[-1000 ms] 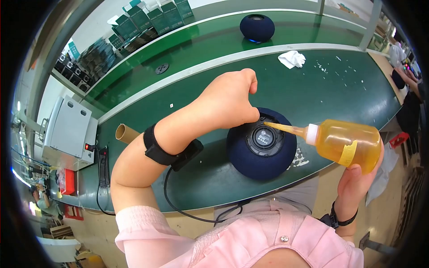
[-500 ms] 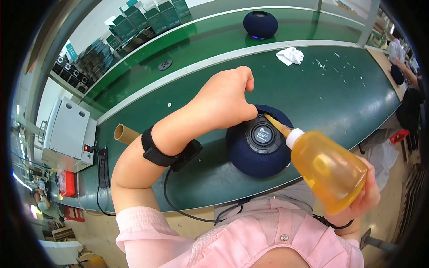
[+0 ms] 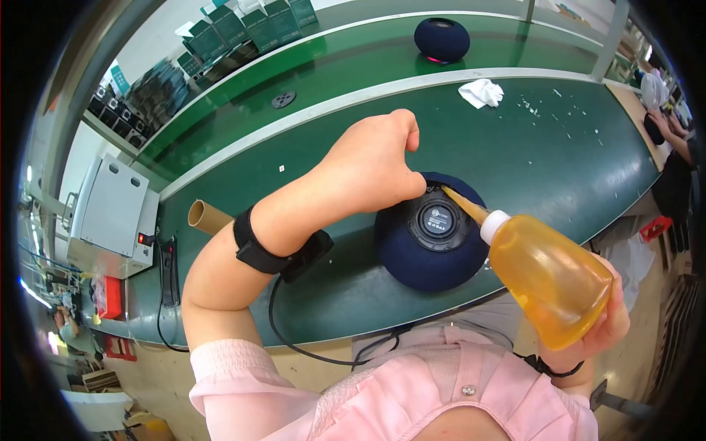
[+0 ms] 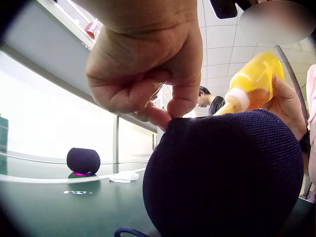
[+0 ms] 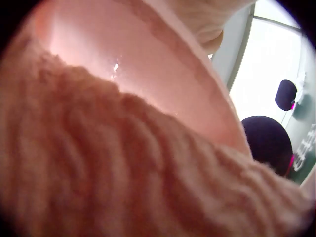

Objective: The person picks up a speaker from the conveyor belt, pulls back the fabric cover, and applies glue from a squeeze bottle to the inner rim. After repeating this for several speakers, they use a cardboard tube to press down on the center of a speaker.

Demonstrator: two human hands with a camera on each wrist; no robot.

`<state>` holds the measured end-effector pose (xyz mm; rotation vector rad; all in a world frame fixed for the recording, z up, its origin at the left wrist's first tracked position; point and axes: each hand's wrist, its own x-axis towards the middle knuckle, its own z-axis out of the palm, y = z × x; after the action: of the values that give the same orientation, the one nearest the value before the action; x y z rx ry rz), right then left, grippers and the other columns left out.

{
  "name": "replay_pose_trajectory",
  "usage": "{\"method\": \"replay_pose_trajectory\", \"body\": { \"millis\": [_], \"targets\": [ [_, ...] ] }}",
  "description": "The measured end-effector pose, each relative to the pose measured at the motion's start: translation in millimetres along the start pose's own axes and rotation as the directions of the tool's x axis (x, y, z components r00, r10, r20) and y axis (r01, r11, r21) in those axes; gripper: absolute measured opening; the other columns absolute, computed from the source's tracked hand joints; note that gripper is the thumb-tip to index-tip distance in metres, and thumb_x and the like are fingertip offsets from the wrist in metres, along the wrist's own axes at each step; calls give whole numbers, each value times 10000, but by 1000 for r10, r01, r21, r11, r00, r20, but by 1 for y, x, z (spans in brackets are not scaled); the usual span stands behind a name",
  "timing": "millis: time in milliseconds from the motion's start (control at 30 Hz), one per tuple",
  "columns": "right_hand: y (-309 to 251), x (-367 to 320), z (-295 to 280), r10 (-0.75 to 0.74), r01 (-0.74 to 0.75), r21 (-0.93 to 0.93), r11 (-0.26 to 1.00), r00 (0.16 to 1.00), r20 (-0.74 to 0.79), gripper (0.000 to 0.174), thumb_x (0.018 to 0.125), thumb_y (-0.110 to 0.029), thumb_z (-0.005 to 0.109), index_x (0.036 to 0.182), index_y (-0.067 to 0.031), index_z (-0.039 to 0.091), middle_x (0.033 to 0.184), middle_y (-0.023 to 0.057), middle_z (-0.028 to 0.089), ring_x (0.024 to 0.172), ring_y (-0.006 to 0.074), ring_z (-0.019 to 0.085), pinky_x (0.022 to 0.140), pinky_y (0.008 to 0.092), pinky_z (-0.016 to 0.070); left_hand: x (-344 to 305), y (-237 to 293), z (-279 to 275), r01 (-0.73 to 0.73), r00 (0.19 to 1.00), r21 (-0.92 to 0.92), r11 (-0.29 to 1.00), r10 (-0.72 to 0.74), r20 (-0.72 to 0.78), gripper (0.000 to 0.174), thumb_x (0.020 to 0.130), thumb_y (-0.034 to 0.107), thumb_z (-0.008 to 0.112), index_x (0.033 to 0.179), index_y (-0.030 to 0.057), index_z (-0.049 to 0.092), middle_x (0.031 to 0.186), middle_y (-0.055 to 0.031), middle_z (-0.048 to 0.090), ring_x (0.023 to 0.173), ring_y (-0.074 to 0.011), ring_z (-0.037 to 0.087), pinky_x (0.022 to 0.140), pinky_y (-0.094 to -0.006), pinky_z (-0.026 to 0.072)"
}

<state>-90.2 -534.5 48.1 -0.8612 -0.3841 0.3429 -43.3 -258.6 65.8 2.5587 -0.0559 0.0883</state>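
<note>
A round navy fabric-covered speaker (image 3: 423, 264) lies on the green bench, its black base with a round label (image 3: 440, 219) facing up. At the far rim of that base my left hand (image 3: 371, 163) pinches the edge of the fabric cover (image 4: 180, 123) between thumb and finger. My right hand (image 3: 604, 323) grips a clear squeeze bottle (image 3: 548, 275) of amber liquid. The bottle tilts, and its long nozzle (image 3: 467, 206) points into the gap between fabric and base, close beside the left fingertips. In the right wrist view, the bottle (image 5: 148, 69) fills much of the picture.
On the raised green strip behind stand another navy speaker (image 3: 441, 40), lit pink below, and a black disc (image 3: 283, 99). A crumpled white cloth (image 3: 482, 93) lies on the bench. Left are a cardboard tube (image 3: 208, 217) and a grey machine (image 3: 110, 217). A black cable (image 3: 294, 351) hangs at the front edge.
The right hand has swung the bottle's base down toward my body, the nozzle staying at the rim. Behind, the speaker and disc have shifted right; the speaker's light turned from blue to pink.
</note>
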Motion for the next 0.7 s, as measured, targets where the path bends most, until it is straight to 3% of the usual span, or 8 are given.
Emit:
{"method": "replay_pose_trajectory", "body": {
  "millis": [300, 333, 400, 433, 500, 700],
  "targets": [
    [-2, -16, -7, -123, 68, -348, 935, 982, -140, 496, 920, -407, 311, 1160, 0, 463, 1094, 161, 557, 997, 254, 565, 837, 361, 492, 0, 1, 3, 9, 1000, -30, 1000, -9, 16, 281, 586, 61, 634, 778, 3, 438, 582, -100, 521, 543, -185, 518, 533, -310, 425],
    [-3, -18, -6, -122, 66, -348, 935, 982, -141, 496, 920, -407, 311, 1160, 0, 463, 1094, 161, 557, 997, 254, 565, 837, 361, 492, 0, 1, 3, 10, 1000, -31, 999, -10, 17, 281, 586, 61, 634, 778, 3, 438, 582, -100, 521, 543, -185, 518, 533, -310, 425],
    [-7, -21, 1, -109, 20, -286, 958, 948, -298, 539, 898, -445, 296, 1143, -1, 479, 1075, 158, 570, 1011, 254, 569, 838, 373, 494, 1, 2, 5, -6, 1000, -11, 1000, 6, -8, 281, 585, 63, 634, 772, 2, 433, 580, -104, 523, 543, -194, 527, 533, -314, 428],
    [-3, -23, -3, -109, 18, -290, 957, 948, -299, 539, 898, -445, 296, 1143, -1, 479, 1075, 158, 570, 1011, 254, 569, 838, 373, 494, 1, 2, 6, -7, 1000, -15, 1000, 7, -7, 281, 585, 63, 634, 772, 2, 433, 580, -104, 523, 543, -194, 527, 533, -314, 428],
    [11, -25, -14, -359, 210, -480, 852, 901, -242, 538, 880, -433, 460, 1222, -20, 419, 1142, 179, 531, 1026, 280, 563, 841, 384, 500, 2, 1, 9, -2, 999, -33, 999, 1, -34, 280, 585, 66, 631, 770, 1, 431, 582, -108, 528, 545, -205, 536, 536, -321, 431],
    [5, -27, -18, -384, 244, -611, 753, 917, -107, 512, 887, -396, 463, 1227, -17, 410, 1147, 188, 529, 1023, 282, 567, 847, 388, 497, 8, 5, 15, -5, 998, -56, 998, 2, -57, 283, 589, 93, 637, 772, 0, 443, 593, -112, 528, 556, -212, 534, 550, -325, 434]
  ]
}}
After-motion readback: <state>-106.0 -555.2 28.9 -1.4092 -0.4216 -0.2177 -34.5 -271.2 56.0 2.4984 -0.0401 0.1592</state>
